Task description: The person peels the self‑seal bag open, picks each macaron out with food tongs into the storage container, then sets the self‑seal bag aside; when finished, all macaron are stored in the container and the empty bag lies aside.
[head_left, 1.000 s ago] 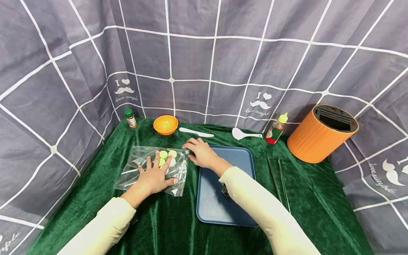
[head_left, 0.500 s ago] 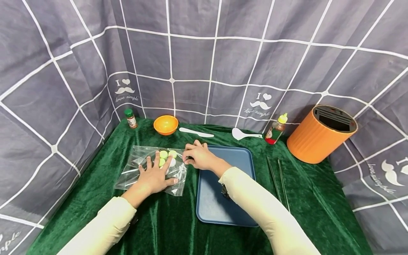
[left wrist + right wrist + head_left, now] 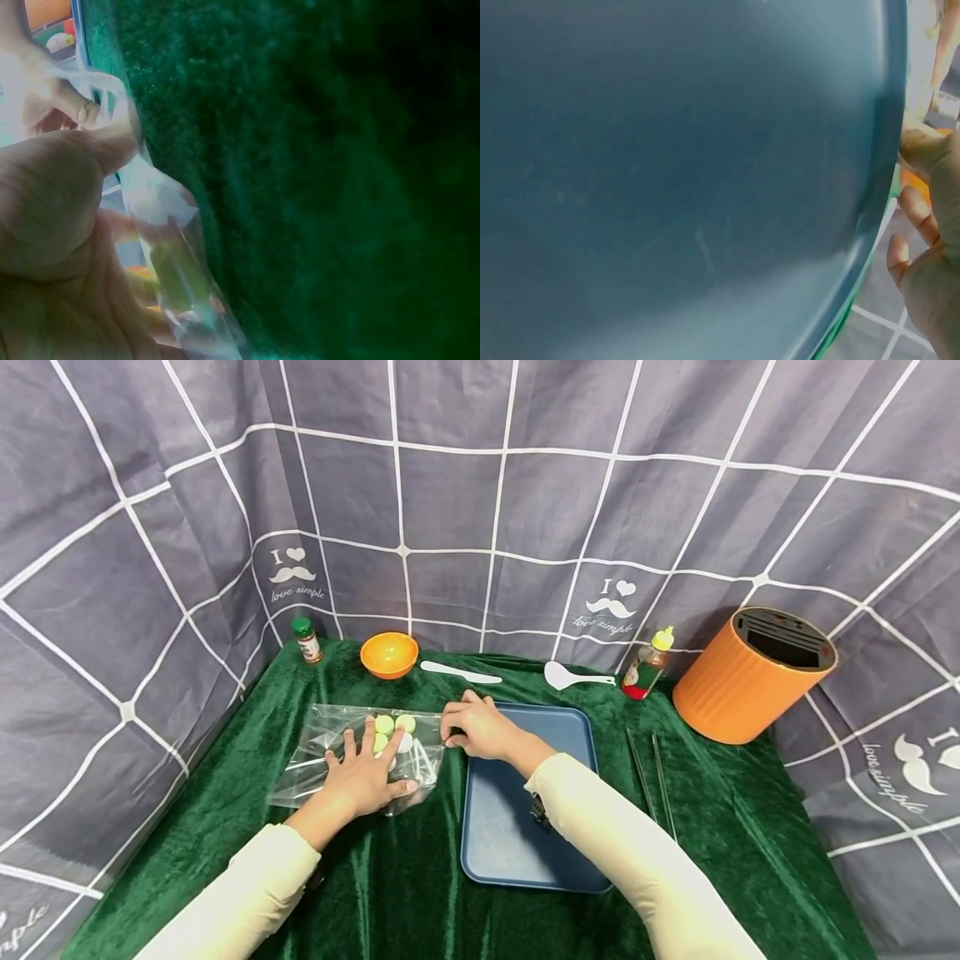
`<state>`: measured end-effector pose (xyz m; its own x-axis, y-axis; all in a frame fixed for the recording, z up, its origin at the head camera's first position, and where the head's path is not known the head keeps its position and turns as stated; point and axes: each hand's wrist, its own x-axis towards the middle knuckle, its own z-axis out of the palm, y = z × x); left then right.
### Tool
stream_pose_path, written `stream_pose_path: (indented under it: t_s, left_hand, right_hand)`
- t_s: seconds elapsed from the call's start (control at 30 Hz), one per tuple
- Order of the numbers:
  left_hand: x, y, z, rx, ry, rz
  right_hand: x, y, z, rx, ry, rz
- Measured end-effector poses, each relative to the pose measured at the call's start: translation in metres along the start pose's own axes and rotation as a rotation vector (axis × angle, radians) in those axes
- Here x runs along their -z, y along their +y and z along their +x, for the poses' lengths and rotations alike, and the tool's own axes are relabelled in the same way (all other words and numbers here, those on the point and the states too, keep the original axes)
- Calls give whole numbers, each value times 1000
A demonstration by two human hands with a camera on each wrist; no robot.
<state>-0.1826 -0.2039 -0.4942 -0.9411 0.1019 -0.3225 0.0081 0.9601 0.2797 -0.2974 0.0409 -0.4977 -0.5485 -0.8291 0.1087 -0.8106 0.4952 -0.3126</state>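
A clear plastic bag (image 3: 315, 760) lies flat on the green cloth, with several round, light-green (image 3: 406, 723) and white pieces showing through it. Spread over its middle, my left hand (image 3: 362, 783) presses down with the fingers fanned, partly covering the round pieces. At the bag's right edge my right hand (image 3: 480, 728) has curled fingers and pinches the plastic, which is drawn up in creases towards it. The left wrist view shows my left thumb (image 3: 116, 146) beside the raised edge of the plastic. Below my right wrist lies a blue tray (image 3: 517, 835), filling most of the right wrist view.
Along the back stand a green-capped shaker (image 3: 307, 642), an orange bowl (image 3: 389, 656), a white knife (image 3: 459, 672), a white ladle (image 3: 573, 677) and a yellow-capped sauce bottle (image 3: 647, 667). To the right are an orange knife block (image 3: 738, 685) and metal tongs (image 3: 662, 781).
My right hand has curled its fingers onto the bag's edge and shifted slightly right, pulling the plastic into creases. The left hand has stayed in place.
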Motion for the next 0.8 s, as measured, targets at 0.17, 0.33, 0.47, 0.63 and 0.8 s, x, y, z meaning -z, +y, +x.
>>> stream_pose_path:
  t_s: [0.17,0.33,0.47,0.63,0.8]
  left_hand:
    - [0,1,0,-2,-5,-4]
    - [1,2,-1,0,-2,4]
    - [1,3,-1,5,-5,1]
    - [2,5,-2,6,-6,-8]
    - [3,5,-4,3,-3,-2]
  right_hand:
    - [1,-15,0,52,-70,-7]
    - [0,-27,-1,84,-131,26]
    - [0,-26,-5,112,-137,65]
    - [4,-18,-16,178,-115,106]
    - [7,-21,-23,184,-83,80]
